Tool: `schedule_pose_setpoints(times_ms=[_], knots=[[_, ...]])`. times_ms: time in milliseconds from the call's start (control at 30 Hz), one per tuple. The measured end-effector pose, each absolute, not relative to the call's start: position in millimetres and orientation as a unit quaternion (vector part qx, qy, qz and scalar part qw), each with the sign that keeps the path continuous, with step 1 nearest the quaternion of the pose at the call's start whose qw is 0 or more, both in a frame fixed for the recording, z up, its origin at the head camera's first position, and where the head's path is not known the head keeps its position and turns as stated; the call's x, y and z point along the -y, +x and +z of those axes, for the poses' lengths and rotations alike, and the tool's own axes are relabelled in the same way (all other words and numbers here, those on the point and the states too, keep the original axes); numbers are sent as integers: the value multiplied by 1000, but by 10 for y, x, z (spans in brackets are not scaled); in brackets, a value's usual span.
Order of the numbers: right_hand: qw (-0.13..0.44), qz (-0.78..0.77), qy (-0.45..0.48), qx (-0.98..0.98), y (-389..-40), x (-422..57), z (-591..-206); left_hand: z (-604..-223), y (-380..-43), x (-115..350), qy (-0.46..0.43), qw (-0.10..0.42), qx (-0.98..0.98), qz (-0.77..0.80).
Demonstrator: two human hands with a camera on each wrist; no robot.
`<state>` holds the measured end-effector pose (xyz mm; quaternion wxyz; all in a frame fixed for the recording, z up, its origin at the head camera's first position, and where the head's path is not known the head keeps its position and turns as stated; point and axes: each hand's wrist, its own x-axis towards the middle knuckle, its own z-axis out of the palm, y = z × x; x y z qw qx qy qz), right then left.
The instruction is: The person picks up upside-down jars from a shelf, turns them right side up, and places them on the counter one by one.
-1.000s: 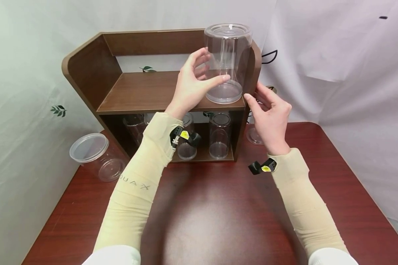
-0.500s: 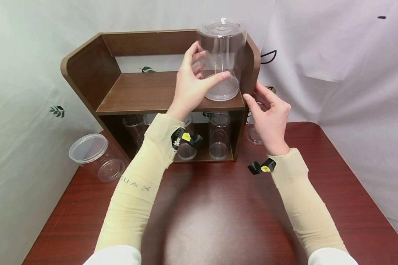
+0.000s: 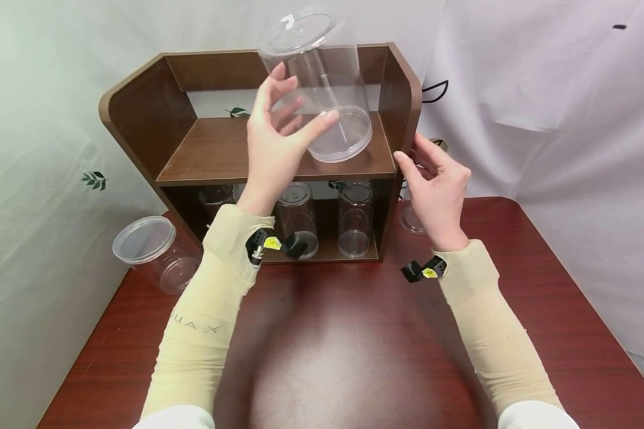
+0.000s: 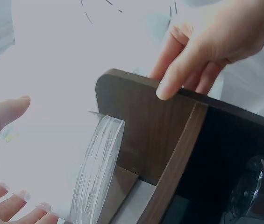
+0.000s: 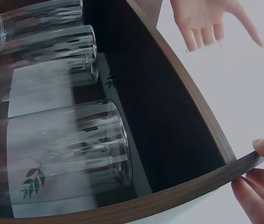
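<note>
In the head view, a large clear plastic jar (image 3: 327,77) leans to the left above the upper board of a brown wooden shelf (image 3: 222,143). My left hand (image 3: 279,134) holds it from the left, thumb at the front and fingers spread behind. The left wrist view shows the jar's ridged rim (image 4: 98,170) near the upper board; its clear body is washed out there. My right hand (image 3: 437,185) pinches the front edge of the shelf's right side panel (image 3: 408,107), thumb on the front and fingers on the outer side, as the right wrist view also shows.
Several clear jars (image 3: 355,220) stand in the shelf's lower compartment. A wide jar with a whitish lid (image 3: 145,239) stands on the red-brown table (image 3: 322,333) left of the shelf. Behind my right hand is another clear container (image 3: 411,220). White cloth (image 3: 515,107) hangs around the table.
My left hand has moved left with the jar, away from the right side panel. The jar has gone from upright to tilted left. My right hand has stayed on the panel.
</note>
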<state>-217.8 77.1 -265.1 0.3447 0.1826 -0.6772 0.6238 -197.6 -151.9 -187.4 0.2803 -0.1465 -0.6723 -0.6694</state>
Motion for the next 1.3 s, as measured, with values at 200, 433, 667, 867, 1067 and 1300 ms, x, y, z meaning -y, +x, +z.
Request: schedule_pose_setpoints(times_ms=[200, 433, 667, 867, 1067, 1300], knots=[[347, 624, 189, 674, -2202, -782, -2668, -1925, -1767, 1590, -151, 289, 636, -699], [346, 624, 189, 675, -2181, -789, -2665, -2052, -1522, 1620, -177, 300, 602, -718], [347, 623, 184, 677, -2176, -793, -2667, -2276, -1304, 1647, -232, 322, 595, -698], [348, 623, 188, 675, -2186, -792, -2671, -2460, -1160, 1697, -238, 311, 587, -709], [348, 621, 188, 677, -2193, -789, -2672, -2692, -1023, 1715, -231, 295, 588, -717], [347, 620, 190, 677, -2192, -792, -2667, -3008, -924, 1735, -215, 261, 599, -726]])
